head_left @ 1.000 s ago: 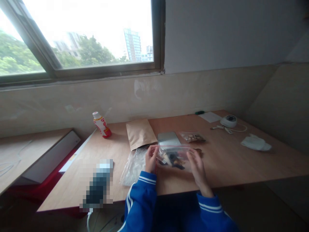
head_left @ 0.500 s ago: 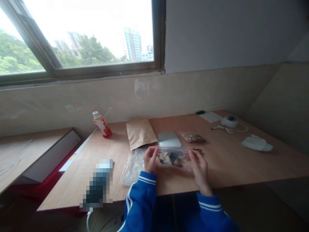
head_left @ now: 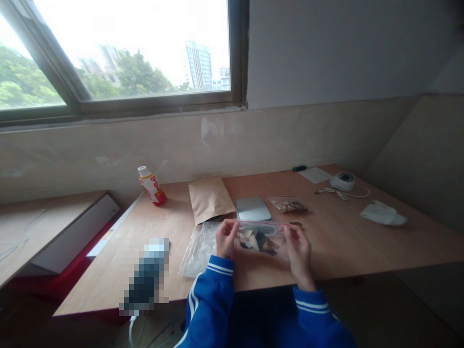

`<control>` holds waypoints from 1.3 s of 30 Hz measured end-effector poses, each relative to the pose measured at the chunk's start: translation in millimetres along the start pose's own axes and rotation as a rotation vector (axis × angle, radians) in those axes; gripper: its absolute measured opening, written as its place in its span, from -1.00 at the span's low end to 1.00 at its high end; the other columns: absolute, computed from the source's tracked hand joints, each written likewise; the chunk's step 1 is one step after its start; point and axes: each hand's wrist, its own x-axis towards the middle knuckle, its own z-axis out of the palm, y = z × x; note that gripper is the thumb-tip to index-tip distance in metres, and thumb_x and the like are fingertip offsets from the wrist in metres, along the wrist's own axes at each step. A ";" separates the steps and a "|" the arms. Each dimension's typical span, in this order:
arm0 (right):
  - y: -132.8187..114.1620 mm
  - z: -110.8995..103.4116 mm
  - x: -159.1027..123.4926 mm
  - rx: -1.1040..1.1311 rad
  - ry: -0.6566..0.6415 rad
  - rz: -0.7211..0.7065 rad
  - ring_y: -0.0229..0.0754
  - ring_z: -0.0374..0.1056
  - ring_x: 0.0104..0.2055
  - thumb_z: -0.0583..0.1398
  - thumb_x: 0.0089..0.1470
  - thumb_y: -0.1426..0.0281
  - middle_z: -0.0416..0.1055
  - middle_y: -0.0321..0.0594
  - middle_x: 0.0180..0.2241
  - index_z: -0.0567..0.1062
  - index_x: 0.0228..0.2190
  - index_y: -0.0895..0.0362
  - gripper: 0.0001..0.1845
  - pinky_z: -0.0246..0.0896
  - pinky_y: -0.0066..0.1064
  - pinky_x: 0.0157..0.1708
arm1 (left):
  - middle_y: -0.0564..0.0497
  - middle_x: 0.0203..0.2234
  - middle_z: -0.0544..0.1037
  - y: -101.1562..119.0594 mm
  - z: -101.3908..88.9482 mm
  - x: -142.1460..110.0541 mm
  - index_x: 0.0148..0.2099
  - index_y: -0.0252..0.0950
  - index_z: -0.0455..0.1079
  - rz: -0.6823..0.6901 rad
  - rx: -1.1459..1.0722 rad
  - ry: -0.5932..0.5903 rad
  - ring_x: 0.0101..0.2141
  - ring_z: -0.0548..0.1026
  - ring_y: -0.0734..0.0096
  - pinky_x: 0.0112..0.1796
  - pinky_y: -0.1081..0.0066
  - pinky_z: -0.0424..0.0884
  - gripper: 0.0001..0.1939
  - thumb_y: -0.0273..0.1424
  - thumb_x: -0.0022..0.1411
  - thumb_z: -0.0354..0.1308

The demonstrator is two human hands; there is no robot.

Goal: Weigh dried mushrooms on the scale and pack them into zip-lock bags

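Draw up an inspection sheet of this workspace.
Surface: wooden table; spills, nothing seen.
Job's things: red-edged clear bag, raised upright, with dark and pale pieces inside.
Clutter: second clear bag, brown pouch, flat silvery object, small bag of pieces, bottle, pixelated object, green-handled item, white sheet, dome camera, crumpled white item.
Grip: left hand and right hand pinch opposite upper corners of the red-edged clear bag.
Cables: camera's white cable lies on the table; another white cable hangs past its front edge.
Surroundings: window, marked wall, neighbouring table; other people, nothing seen.
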 end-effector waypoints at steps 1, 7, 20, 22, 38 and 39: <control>0.2 -0.1 0.2 -0.003 0.000 -0.005 -0.17 0.42 -0.41 0.24 -0.01 0.08 0.51 -0.17 -0.42 0.45 -0.39 0.13 -0.65 0.32 -0.42 -0.49 | -0.03 -0.46 0.55 1.0 0.0 -0.3 -0.36 -0.35 0.37 0.006 0.010 -0.002 -0.53 0.50 0.44 -0.55 0.50 0.39 -0.68 -0.16 0.08 0.25; 7.3 -2.3 2.1 0.028 0.023 0.015 -0.16 0.43 -0.42 0.25 -0.03 0.08 0.50 -0.21 -0.44 0.45 -0.40 0.12 -0.65 0.36 -0.35 -0.41 | -0.03 -0.47 0.56 3.2 -0.3 -1.0 -0.36 -0.35 0.40 0.022 0.068 -0.020 -0.51 0.52 0.43 -0.58 0.54 0.33 -0.70 -0.18 0.09 0.24; 13.0 11.3 -1.3 0.142 -0.073 0.109 -0.05 0.47 -0.14 0.27 -0.02 0.13 0.55 -0.13 -0.21 0.40 -0.16 0.08 -0.57 0.36 -0.24 -0.16 | -0.01 -0.38 0.56 11.2 4.3 3.0 -0.28 -0.32 0.46 0.021 -0.019 -0.052 -0.34 0.51 0.39 -0.25 0.40 0.40 -0.74 -0.24 0.05 0.29; 12.6 11.0 -1.8 0.138 -0.073 0.122 -0.05 0.47 -0.16 0.27 -0.02 0.13 0.55 -0.12 -0.23 0.41 -0.14 0.10 -0.56 0.36 -0.24 -0.16 | 0.01 -0.44 0.55 13.3 4.7 2.8 -0.32 -0.32 0.47 0.010 -0.016 -0.030 -0.38 0.49 0.41 -0.29 0.42 0.39 -0.75 -0.24 0.03 0.31; 13.1 5.9 -1.3 0.094 -0.117 0.101 0.01 0.43 -0.04 0.27 -0.01 0.15 0.54 -0.09 -0.14 0.53 -0.28 0.13 -0.67 0.25 -0.13 0.04 | 0.04 -0.50 0.48 16.3 3.3 2.8 -0.41 -0.33 0.46 -0.045 -0.046 -0.070 -0.40 0.43 0.41 -0.31 0.43 0.33 -0.76 -0.24 0.00 0.32; 11.9 6.0 -1.4 0.097 -0.112 0.102 0.02 0.42 -0.02 0.27 -0.02 0.14 0.54 -0.08 -0.12 0.53 -0.28 0.13 -0.66 0.23 -0.11 0.06 | 0.05 -0.51 0.48 17.2 3.5 2.5 -0.42 -0.33 0.45 -0.044 -0.041 -0.063 -0.41 0.42 0.42 -0.31 0.43 0.33 -0.76 -0.25 -0.01 0.32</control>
